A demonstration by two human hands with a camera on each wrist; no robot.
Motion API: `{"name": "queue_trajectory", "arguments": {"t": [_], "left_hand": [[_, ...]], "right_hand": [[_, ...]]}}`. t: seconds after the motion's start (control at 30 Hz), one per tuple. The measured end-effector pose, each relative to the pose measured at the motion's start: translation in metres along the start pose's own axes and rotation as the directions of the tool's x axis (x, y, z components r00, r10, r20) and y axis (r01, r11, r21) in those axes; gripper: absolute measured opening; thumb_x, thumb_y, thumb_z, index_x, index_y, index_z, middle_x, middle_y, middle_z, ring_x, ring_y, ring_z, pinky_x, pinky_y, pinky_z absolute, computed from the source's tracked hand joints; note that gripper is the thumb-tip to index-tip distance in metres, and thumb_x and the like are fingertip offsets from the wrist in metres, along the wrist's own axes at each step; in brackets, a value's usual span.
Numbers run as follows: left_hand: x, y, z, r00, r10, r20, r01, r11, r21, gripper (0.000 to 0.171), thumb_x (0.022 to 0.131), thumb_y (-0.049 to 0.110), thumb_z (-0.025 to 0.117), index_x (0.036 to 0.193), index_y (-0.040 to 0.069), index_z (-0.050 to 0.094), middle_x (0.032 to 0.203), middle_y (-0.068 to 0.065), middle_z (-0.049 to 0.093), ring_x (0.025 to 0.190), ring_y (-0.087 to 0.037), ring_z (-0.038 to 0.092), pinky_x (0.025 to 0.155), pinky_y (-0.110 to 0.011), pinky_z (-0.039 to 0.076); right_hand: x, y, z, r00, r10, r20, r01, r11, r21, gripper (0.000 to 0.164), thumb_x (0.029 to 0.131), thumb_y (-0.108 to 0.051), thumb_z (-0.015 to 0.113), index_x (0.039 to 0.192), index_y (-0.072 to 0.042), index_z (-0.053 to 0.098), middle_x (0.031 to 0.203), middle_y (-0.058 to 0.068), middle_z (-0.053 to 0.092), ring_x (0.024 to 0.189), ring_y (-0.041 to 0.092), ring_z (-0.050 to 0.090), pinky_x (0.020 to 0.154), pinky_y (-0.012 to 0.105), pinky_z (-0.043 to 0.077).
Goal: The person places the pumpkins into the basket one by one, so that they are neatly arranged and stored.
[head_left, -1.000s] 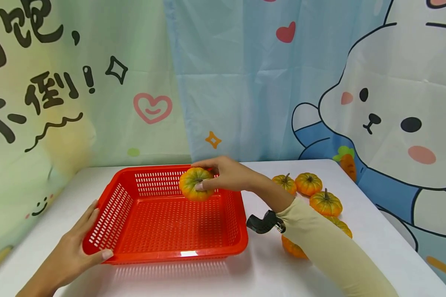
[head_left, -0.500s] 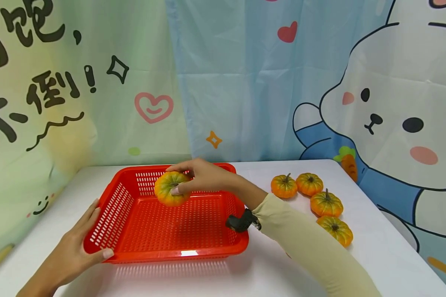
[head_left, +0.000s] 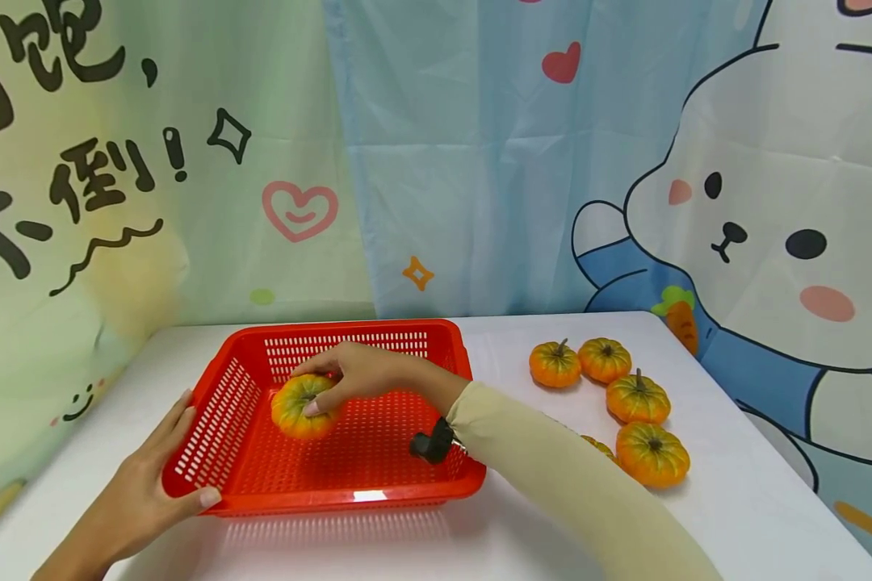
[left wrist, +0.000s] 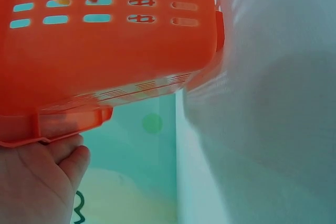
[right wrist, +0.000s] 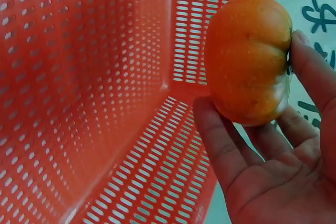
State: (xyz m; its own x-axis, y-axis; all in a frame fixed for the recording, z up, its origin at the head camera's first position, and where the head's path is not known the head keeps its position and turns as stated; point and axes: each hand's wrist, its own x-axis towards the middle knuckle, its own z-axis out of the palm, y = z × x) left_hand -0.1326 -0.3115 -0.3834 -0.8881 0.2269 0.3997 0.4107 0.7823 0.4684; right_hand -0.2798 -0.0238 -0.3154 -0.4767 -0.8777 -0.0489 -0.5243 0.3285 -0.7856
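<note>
My right hand (head_left: 366,371) grips a small orange-yellow pumpkin (head_left: 296,410) with a greenish top, holding it inside the red plastic basket (head_left: 414,491), left of its middle. In the right wrist view the pumpkin (right wrist: 249,61) sits between thumb and fingers, with the basket floor and perforated walls beside it. Whether its underside touches the floor, I cannot tell. At the basket's front left corner, my left hand (head_left: 134,496) holds the rim, thumb on the front edge and fingers along the left side. The left wrist view shows the fingers (left wrist: 76,163) beneath the rim.
Several similar pumpkins lie on the white table (head_left: 523,516) to the right, among them a front one (head_left: 652,454) and a back one (head_left: 555,365). Another (head_left: 601,446) is mostly hidden behind the right sleeve (head_left: 559,468). A printed curtain (head_left: 436,161) hangs behind.
My right hand has carried the pumpkin leftward and down, from the basket's back right into its left part. The left hand and basket have stayed in place. A front pumpkin has shifted slightly.
</note>
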Motion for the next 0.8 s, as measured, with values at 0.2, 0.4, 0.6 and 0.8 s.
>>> {"name": "queue_trajectory", "arguments": {"t": [0.2, 0.4, 0.6, 0.8], "left_hand": [[-0.001, 0.0, -0.001, 1.0, -0.018, 0.015, 0.018, 1.0, 0.001, 0.103, 0.075, 0.028, 0.081, 0.154, 0.002, 0.02, 0.162, 0.005, 0.009, 0.138, -0.027, 0.025, 0.09, -0.001, 0.013], [0.0, -0.001, -0.006, 0.999, -0.021, 0.025, 0.021, 1.0, -0.001, 0.108, 0.072, 0.027, 0.082, 0.155, 0.004, 0.017, 0.162, 0.004, 0.007, 0.138, -0.03, 0.024, 0.091, -0.003, 0.011], [0.002, -0.001, -0.006, 0.997, -0.061, 0.055, 0.061, 0.998, -0.01, 0.106, 0.075, 0.029, 0.08, 0.155, 0.003, 0.016, 0.163, 0.003, 0.006, 0.136, -0.044, 0.024, 0.11, -0.038, 0.019], [0.001, -0.001, -0.004, 0.995, -0.08, 0.068, 0.081, 0.997, -0.011, 0.105, 0.076, 0.03, 0.079, 0.156, 0.006, 0.015, 0.163, 0.003, 0.005, 0.135, -0.046, 0.025, 0.1, -0.062, 0.027]], "right_hand": [[0.015, 0.004, 0.013, 0.998, 0.041, 0.036, -0.04, 0.998, -0.04, 0.055, 0.087, -0.026, 0.074, 0.138, -0.013, 0.057, 0.118, -0.007, 0.062, 0.1, 0.006, 0.055, 0.082, 0.019, 0.047], [0.029, 0.0, 0.024, 0.996, 0.07, 0.053, -0.064, 0.993, -0.101, 0.055, 0.087, -0.03, 0.074, 0.137, -0.014, 0.058, 0.129, -0.007, 0.059, 0.115, 0.006, 0.052, 0.089, 0.017, 0.042], [0.039, -0.011, 0.035, 0.994, 0.079, 0.082, -0.067, 0.989, -0.133, 0.056, 0.085, -0.029, 0.075, 0.136, -0.012, 0.059, 0.127, -0.007, 0.061, 0.118, 0.005, 0.052, 0.09, 0.014, 0.039], [0.051, -0.018, 0.047, 0.989, 0.137, 0.054, -0.13, 0.985, -0.113, 0.056, 0.083, -0.03, 0.078, 0.134, -0.016, 0.061, 0.119, -0.011, 0.063, 0.106, 0.001, 0.054, 0.084, 0.014, 0.042]]}}
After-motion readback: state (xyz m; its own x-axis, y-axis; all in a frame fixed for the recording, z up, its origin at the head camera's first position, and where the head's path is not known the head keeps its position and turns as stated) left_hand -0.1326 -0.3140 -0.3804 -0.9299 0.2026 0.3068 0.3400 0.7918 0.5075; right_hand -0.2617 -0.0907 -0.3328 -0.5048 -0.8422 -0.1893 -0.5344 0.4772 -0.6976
